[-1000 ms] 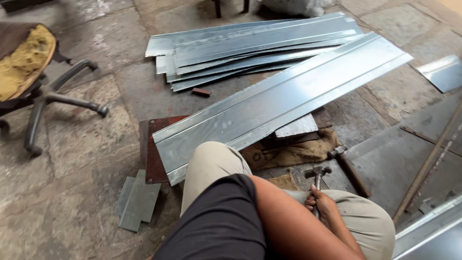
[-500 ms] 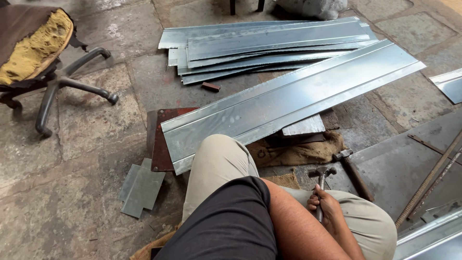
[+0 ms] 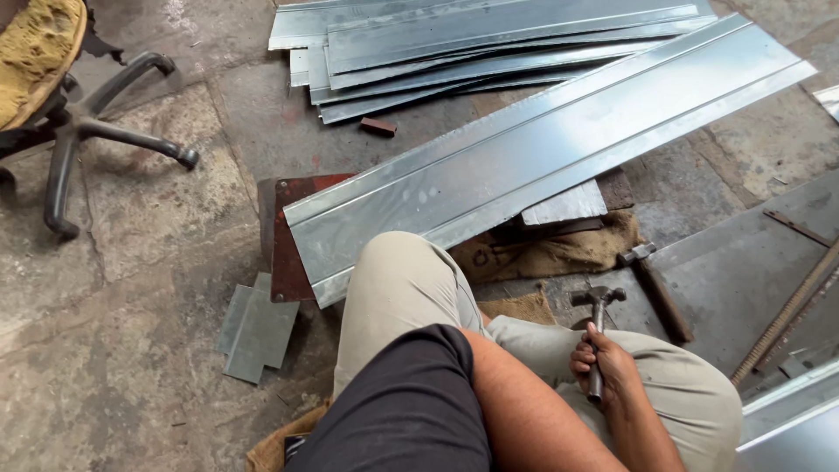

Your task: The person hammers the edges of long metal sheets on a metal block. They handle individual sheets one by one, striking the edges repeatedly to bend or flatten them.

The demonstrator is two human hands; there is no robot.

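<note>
We grip the hammer [image 3: 597, 325] in our right hand [image 3: 605, 367], fingers wrapped tight round the lower handle and the head pointing up and away from us. It sits just below the near right part of the long sheet [image 3: 542, 166], above our right thigh. The left hand is out of view, so we cannot tell what its fingers are doing.

The long sheet lies slantwise on the floor, with its near left end resting on a red plate [image 3: 281, 253]. Our left knee [image 3: 398, 271] rises just in front of that end. Sacking [image 3: 546, 253] lies bunched under the sheet's near edge, between it and the hammer. A second tool [image 3: 654, 284] lies just right of the sacking, and a rod [image 3: 786, 310] lies further right again. Beyond the sheet's far edge is a stack of sheets [image 3: 489, 39], with a small block [image 3: 377, 127] between the two. Left of the sheet's near end lie flat offcuts [image 3: 258, 332], and well to the left stands a chair [image 3: 79, 131].

As we judge it, the hold is sound for control. Still, we would do well to keep the wrist loose and the handle clear of our thigh. We should also bring the head down square, so that it does not skid on the smooth metal. The sheet's edges look thin and sharp, and our knee is close to one of them.
</note>
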